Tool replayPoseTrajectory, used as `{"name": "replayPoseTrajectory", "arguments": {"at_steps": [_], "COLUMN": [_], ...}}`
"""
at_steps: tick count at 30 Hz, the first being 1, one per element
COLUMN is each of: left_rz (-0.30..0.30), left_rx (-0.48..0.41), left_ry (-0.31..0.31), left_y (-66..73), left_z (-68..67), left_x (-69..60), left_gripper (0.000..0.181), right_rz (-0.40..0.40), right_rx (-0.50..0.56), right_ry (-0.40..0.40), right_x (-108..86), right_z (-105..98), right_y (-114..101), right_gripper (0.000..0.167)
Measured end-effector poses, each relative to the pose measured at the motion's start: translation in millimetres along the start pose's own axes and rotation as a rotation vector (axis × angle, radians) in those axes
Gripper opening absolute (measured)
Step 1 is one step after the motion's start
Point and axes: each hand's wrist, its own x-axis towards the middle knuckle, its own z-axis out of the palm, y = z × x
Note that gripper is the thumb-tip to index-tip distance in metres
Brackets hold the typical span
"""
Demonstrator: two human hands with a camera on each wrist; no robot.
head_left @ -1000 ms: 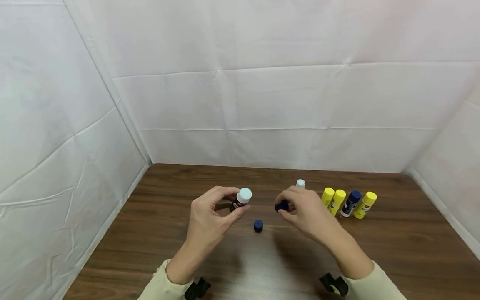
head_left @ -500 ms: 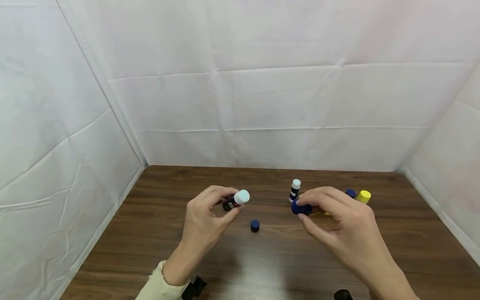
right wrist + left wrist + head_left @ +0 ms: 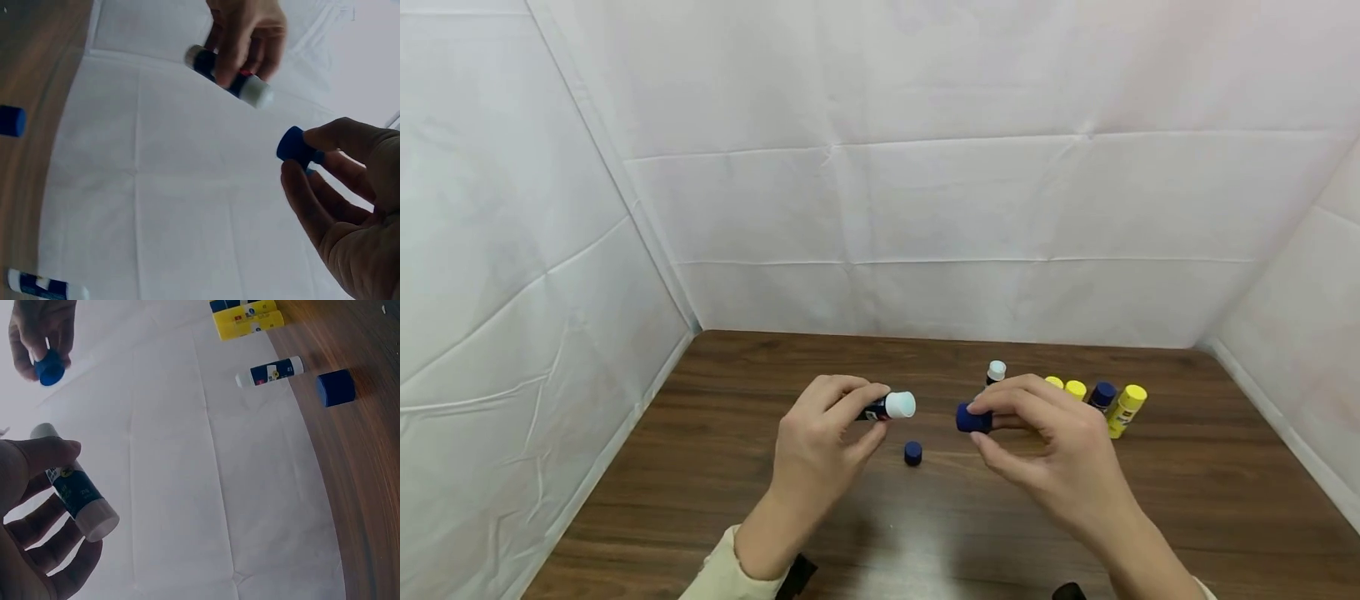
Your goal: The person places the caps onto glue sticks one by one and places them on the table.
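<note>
My left hand (image 3: 816,442) grips a navy glue stick (image 3: 76,489), cap off, between thumb and fingers. Lying nearly level in the head view, the stick has its white end pointing toward my right hand (image 3: 1063,442). That hand pinches a blue cap (image 3: 972,418) by thumb and fingertips; cap and white end are a short gap apart. More blue shows between the fingers in the right wrist view, too hidden to tell what it is. On the table below stands a second blue cap (image 3: 913,453). Behind the right hand, another uncapped navy glue stick (image 3: 996,372) stands upright, partly covered.
To the right stand a yellow glue stick (image 3: 1126,408), a navy capped glue stick (image 3: 1102,396) and two more yellow ones, partly hidden by the right hand. White cloth walls (image 3: 925,200) enclose the brown wooden table (image 3: 760,358) at the back and sides.
The glue stick in my left hand has tipped from near upright to nearly level, white end to the right. My right hand moved rightward with its cap, then back toward the left hand.
</note>
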Motion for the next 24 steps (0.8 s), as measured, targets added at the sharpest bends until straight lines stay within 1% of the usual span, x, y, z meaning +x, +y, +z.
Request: {"name": "replayPoseTrajectory", "arguments": {"at_steps": [5,9,12,16,20,24], "left_rz": [0.1,0.145,0.161,0.175,0.178,0.176], "left_rx": [0.061,0.081,0.099,0.114,0.119,0.108], "left_ry": [0.022,0.021,0.017,0.023,0.029,0.015], "left_y": [5.1,9.6,12.8,16.1,18.4,20.8], "left_z": [2.2,4.1,5.5,6.4,6.7,6.7], "left_x": [2.4,3.5,3.7,4.1,4.3,3.9], "left_gripper": [0.03,0.032,0.032,0.032,0.031,0.029], "right_rz": [0.0,0.016,0.029,0.05,0.063,0.06], "right_rx": [0.088,0.135,0.166,0.174,0.179,0.211], "right_ry": [0.026,0.019,0.008,-0.005,-0.006,-0.004], "right_x": [-1.4,-2.9,-4.1,-5.5,-6.0,-6.4], "right_z": [14,19,22,23,22,24], "right_y": [6,8,8,7,5,5], "right_gripper": [0.04,0.04,0.04,0.04,0.04,0.04]}}
